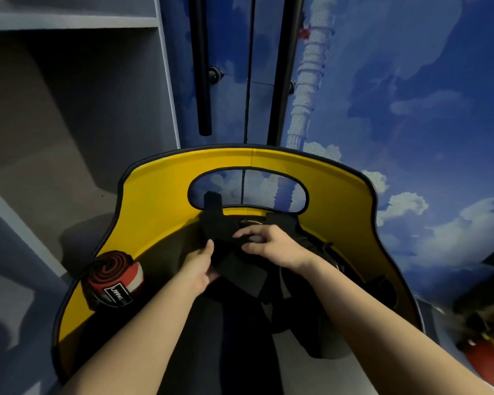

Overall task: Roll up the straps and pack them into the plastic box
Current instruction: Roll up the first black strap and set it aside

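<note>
Your left hand point(200, 266) and right hand point(264, 246) pinch the black strap point(234, 266); it appears soft and limp, so grip its free end.

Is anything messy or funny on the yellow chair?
Nothing looks broken or spilled. The black strap held by both hands is loose and rumpled, while the red strap sits neatly rolled beside it.

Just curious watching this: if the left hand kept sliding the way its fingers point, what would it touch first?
Probably more of the black fabric strap that the left hand already grips, and beyond it the right hand on the same strap. Depth is hard to judge.
</note>
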`<state>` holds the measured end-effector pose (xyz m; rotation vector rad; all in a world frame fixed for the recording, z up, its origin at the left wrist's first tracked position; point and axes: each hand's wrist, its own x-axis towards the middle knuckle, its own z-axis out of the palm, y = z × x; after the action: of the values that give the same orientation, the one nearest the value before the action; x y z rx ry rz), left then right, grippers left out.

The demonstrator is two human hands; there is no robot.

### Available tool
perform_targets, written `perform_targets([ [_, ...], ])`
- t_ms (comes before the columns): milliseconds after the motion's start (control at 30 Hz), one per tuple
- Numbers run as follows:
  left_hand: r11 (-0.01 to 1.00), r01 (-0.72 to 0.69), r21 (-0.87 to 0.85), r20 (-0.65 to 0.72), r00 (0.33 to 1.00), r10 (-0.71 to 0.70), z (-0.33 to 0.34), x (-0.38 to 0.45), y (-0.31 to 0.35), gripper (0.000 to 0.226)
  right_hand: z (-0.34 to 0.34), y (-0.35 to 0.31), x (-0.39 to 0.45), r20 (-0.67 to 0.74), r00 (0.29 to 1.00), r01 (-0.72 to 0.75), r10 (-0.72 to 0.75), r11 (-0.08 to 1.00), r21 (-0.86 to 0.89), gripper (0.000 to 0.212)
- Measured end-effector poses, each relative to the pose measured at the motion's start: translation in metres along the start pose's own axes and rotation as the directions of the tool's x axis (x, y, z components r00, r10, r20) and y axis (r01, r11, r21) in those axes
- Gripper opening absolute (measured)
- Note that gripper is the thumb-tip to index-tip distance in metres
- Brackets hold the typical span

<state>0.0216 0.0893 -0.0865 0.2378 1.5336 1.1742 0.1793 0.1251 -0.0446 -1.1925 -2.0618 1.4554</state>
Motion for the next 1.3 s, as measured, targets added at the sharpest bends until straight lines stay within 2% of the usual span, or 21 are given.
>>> perform_targets([
  [33, 0.994, 0.084, -0.071, 0.074, 0.994, -0.079, -0.003, -0.01, -0.001, 0.045, 0.0, 0.0, 0.002, -0.047, 0.999, 0.002, -0.001, 1.0, 0.016, 0.026],
  [100, 0.989, 0.145, -0.012, 0.237, 0.962, -0.138, -0.012, -0.028, -0.004, 0.065, 0.001, 0.001, 0.008, -0.139, 0.99, -0.023, 0.027, 0.999, 0.027, 0.025],
  [167, 0.987, 0.067, 0.143, 0.366, 0.923, -0.115, -0.017, -0.044, -0.008, 0.077, 0.004, 0.004, 0.015, -0.227, 0.972, -0.059, 0.056, 0.998, -0.008, 0.026],
  [233, 0.982, -0.069, 0.175, 0.42, 0.908, -0.011, -0.014, -0.062, -0.011, 0.075, 0.008, 0.004, 0.019, -0.301, 0.951, -0.071, 0.063, 0.997, -0.015, 0.029],
  [300, 0.973, -0.168, 0.161, 0.379, 0.921, 0.096, -0.004, -0.074, -0.012, 0.071, 0.009, -0.003, 0.016, -0.344, 0.937, -0.037, 0.059, 0.997, 0.07, 0.03],
  [400, 0.985, -0.166, 0.04, 0.223, 0.963, 0.153, 0.008, -0.077, -0.003, 0.076, 0.004, -0.011, 0.001, -0.391, 0.92, 0.005, 0.026, 0.997, 0.078, 0.037],
  [500, 0.968, -0.166, -0.187, 0.156, 0.968, 0.197, 0.008, -0.072, 0.022, 0.064, -0.006, -0.002, -0.021, -0.294, 0.955, -0.05, 0.044, 0.999, -0.014, 0.052],
  [533, 0.954, -0.177, -0.243, 0.144, 0.966, 0.216, 0.006, -0.071, 0.032, 0.059, -0.01, 0.005, -0.027, -0.228, 0.973, -0.052, 0.048, 0.999, -0.015, 0.046],
  [600, 0.94, -0.2, -0.275, 0.139, 0.959, 0.245, 0.004, -0.07, 0.046, 0.049, -0.014, 0.017, -0.037, -0.15, 0.989, 0.01, -0.006, 1.0, 0.026, 0.02],
  [700, 0.942, -0.172, -0.287, 0.184, 0.955, 0.23, 0.001, -0.072, 0.05, 0.046, -0.011, 0.02, -0.04, -0.188, 0.98, 0.067, -0.061, 0.997, 0.024, 0.008],
  [733, 0.952, -0.15, -0.266, 0.225, 0.951, 0.213, -0.001, -0.072, 0.047, 0.054, -0.008, 0.016, -0.04, -0.194, 0.979, 0.075, -0.066, 0.996, 0.043, 0.007],
  [800, 0.988, -0.141, -0.057, 0.308, 0.939, 0.152, -0.005, -0.074, 0.037, 0.07, -0.001, 0.007, -0.04, -0.17, 0.984, 0.074, -0.056, 0.992, 0.101, 0.008],
  [867, 0.963, -0.21, 0.169, 0.305, 0.94, 0.151, -0.011, -0.073, 0.027, 0.058, 0.007, -0.002, -0.044, -0.082, 0.997, -0.003, 0.011, 0.996, 0.091, 0.01],
  [933, 0.932, -0.237, 0.273, 0.273, 0.948, 0.161, -0.018, -0.069, 0.018, 0.049, 0.014, -0.006, -0.047, -0.008, 0.995, -0.103, 0.103, 0.995, 0.015, 0.024],
  [1000, 0.918, -0.208, 0.338, 0.301, 0.948, 0.104, -0.026, -0.068, 0.01, 0.052, 0.021, -0.003, -0.045, -0.04, 0.981, -0.187, 0.188, 0.982, 0.03, 0.044],
  [1133, 0.841, -0.185, 0.508, 0.417, 0.907, -0.053, -0.035, -0.075, -0.012, 0.048, 0.044, 0.004, -0.036, -0.205, 0.926, -0.263, 0.316, 0.933, 0.248, 0.069],
  [1200, 0.774, -0.172, 0.609, 0.435, 0.889, -0.145, -0.041, -0.079, -0.027, 0.046, 0.056, 0.009, -0.033, -0.226, 0.907, -0.279, 0.355, 0.91, 0.307, 0.061],
  [1300, 0.704, -0.123, 0.699, 0.418, 0.869, -0.263, -0.056, -0.079, -0.04, 0.051, 0.068, 0.019, -0.04, -0.12, 0.886, -0.363, 0.449, 0.83, 0.424, 0.051],
])
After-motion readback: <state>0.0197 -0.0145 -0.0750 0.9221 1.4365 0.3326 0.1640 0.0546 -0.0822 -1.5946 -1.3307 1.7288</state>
